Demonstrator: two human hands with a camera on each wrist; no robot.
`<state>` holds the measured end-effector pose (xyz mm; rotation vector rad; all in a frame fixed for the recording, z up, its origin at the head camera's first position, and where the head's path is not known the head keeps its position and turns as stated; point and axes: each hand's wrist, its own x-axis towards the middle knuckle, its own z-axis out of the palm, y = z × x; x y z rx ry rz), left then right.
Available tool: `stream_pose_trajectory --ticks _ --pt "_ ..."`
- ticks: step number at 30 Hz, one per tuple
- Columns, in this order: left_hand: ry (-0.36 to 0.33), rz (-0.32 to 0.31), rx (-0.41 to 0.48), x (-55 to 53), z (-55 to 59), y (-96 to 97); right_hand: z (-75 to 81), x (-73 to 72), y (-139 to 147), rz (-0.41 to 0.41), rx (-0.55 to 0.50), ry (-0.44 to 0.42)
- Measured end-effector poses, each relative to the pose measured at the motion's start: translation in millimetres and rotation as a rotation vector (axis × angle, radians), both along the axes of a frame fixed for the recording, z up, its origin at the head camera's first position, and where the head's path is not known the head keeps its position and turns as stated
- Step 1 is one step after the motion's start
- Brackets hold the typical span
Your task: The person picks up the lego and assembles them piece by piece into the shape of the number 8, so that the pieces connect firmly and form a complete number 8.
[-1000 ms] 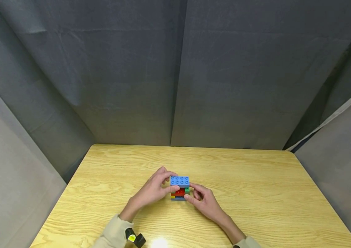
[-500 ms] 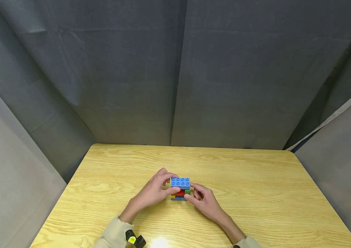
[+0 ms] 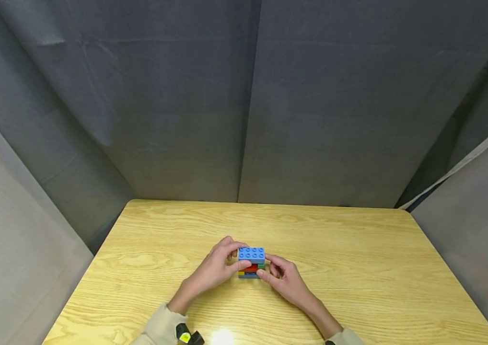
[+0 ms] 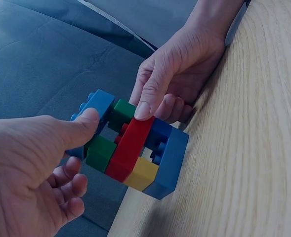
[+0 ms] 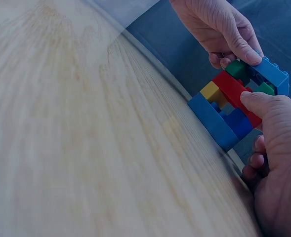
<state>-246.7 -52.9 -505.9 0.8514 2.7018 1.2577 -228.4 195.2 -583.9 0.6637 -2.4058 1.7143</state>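
Observation:
In the head view, both hands hold a small stack of toy building bricks at the table's middle. My left hand (image 3: 215, 266) pinches the long light-blue top brick (image 3: 251, 255), thumb on its near side. My right hand (image 3: 284, 280) grips the stack lower down, its thumb on the red brick (image 4: 130, 148) in the left wrist view. Beneath the top brick are two small green bricks (image 4: 101, 154), one at each end. Below the red one come a yellow brick (image 4: 141, 174) and a dark-blue brick (image 5: 238, 123), apart, over a long blue bottom brick (image 5: 212, 121).
A light wood-grain table (image 3: 334, 239) spreads around the hands. Dark grey curtains (image 3: 175, 120) stand behind its far edge, with pale panels (image 3: 15, 249) at the sides. A black strap device (image 3: 189, 334) sits on the left sleeve.
The light-blue top brick has come slightly down and toward me, covering more of the green brick at the right. My left hand has shifted with it; the right hand has stayed nearly still.

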Motion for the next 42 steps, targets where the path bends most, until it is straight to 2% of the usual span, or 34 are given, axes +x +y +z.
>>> stream_pose_trajectory --ticks 11,23,28,31,38,42 --pt "0.048 0.023 0.002 1.6 -1.6 2.6 -0.8 -0.4 0.9 0.003 0.005 0.003" --pt "0.087 0.008 0.013 -0.4 -1.1 5.1 4.3 -1.8 3.6 0.012 0.004 -0.010" --pt "0.085 -0.003 0.017 -1.7 -5.2 8.0 12.4 -0.2 6.6 0.043 -0.024 -0.014" --pt "0.089 0.000 0.027 -2.1 -7.4 8.6 19.4 0.0 7.0 0.060 -0.019 0.014" --pt "0.091 0.000 0.044 -3.7 -9.7 8.1 31.8 -2.1 8.1 0.009 0.027 0.083" --pt "0.081 0.005 0.038 -4.6 -10.9 8.4 35.9 -3.3 9.4 0.030 0.043 0.093"
